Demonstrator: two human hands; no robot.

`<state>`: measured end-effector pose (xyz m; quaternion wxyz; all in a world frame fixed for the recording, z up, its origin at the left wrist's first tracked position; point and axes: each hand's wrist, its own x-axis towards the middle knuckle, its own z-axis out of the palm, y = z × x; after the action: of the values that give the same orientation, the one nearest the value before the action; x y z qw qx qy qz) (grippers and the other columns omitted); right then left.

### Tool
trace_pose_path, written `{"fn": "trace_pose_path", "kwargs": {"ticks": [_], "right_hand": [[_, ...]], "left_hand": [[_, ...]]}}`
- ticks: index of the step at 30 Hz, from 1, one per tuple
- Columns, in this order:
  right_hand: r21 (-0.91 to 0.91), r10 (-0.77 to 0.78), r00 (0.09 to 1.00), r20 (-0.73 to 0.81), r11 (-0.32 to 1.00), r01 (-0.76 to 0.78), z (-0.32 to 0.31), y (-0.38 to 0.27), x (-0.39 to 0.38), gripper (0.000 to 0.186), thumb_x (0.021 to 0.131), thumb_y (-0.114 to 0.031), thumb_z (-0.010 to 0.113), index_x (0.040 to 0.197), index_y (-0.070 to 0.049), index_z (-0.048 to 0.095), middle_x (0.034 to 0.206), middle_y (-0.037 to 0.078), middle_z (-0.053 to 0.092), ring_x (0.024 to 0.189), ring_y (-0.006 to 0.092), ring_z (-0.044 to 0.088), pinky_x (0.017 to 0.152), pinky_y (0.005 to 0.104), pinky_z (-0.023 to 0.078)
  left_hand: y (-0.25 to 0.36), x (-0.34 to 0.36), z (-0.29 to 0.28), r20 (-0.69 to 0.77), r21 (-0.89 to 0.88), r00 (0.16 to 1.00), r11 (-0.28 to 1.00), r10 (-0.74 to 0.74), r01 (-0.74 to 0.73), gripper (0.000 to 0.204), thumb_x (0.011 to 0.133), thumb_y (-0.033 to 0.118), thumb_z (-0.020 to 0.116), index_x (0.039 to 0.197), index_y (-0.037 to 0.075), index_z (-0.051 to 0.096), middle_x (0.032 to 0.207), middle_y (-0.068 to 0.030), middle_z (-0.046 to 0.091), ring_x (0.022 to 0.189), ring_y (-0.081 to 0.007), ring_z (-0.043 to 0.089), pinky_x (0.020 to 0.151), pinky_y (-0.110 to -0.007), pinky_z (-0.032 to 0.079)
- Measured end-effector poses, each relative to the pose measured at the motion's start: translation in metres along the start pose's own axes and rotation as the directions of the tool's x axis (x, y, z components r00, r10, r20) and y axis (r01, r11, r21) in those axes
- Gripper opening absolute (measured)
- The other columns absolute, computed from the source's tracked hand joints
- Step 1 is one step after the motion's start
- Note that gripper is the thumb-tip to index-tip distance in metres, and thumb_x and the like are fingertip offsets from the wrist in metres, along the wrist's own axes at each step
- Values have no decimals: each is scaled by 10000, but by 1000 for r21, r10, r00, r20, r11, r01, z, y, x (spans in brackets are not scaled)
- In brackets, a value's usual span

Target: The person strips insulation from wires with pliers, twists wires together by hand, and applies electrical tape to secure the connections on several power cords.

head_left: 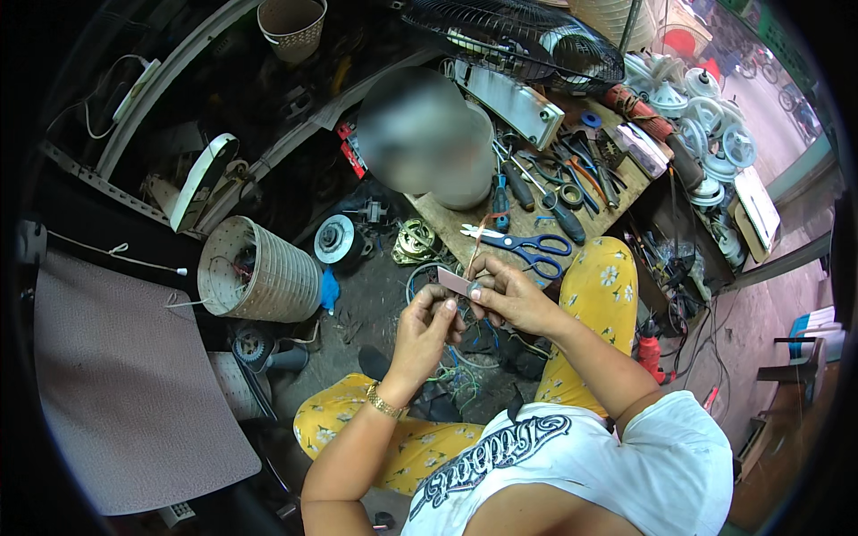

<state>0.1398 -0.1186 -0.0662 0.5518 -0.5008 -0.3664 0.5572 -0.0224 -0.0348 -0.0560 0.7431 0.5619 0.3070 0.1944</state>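
Both hands meet over my lap around a small flat pinkish-tan piece [453, 280] with thin coppery strands [475, 246] rising behind it. My left hand [432, 314] is closed at the piece's left end, and my right hand [498, 290] pinches its right end. Just beyond them, blue-handled scissors [527, 246] lie on a worn wooden board [617, 196], with screwdrivers [563, 214], pliers [590, 179] and a tape roll [570, 194]. A tangle of thin wires [456, 380] lies below my hands, partly hidden by them.
Brass-coloured metal part [413, 241], motor part [335, 238] and ribbed bucket [281, 286] sit at left, near a grey padded panel [134, 384]. Fan grille [514, 40] and blurred round area [411, 134] are at back. White plastic parts [702, 116] crowd the right; red tool [650, 357] stands below.
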Motion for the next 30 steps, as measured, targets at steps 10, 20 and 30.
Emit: {"fn": "trace_pose_path", "kwargs": {"ticks": [10,20,30], "right_hand": [[-68,-69,997,-19,995,67,9,-4,-2,189,937,-90,520,1103,-72,432,703,-6,546,543,45,455,467,196,340],[-7,11,1000,14,1000,-11,3,-10,-6,230,936,-224,566,1068,-62,469,694,8,560,498,42,443,444,181,341],[67,-40,995,-86,997,46,-24,-13,-3,265,924,-194,582,1125,-53,483,713,12,555,545,70,499,482,195,389]], "left_hand": [[12,-3,3,17,35,1000,999,14,-15,99,955,112,526,1005,28,545,665,25,538,533,-29,448,466,-181,364],[8,-8,2,13,92,990,986,140,-141,51,934,62,552,947,14,561,687,51,511,598,-11,406,521,-189,332],[-7,-13,2,38,97,997,993,68,-71,63,937,66,542,968,14,563,671,62,489,575,-11,397,507,-173,319]]}}
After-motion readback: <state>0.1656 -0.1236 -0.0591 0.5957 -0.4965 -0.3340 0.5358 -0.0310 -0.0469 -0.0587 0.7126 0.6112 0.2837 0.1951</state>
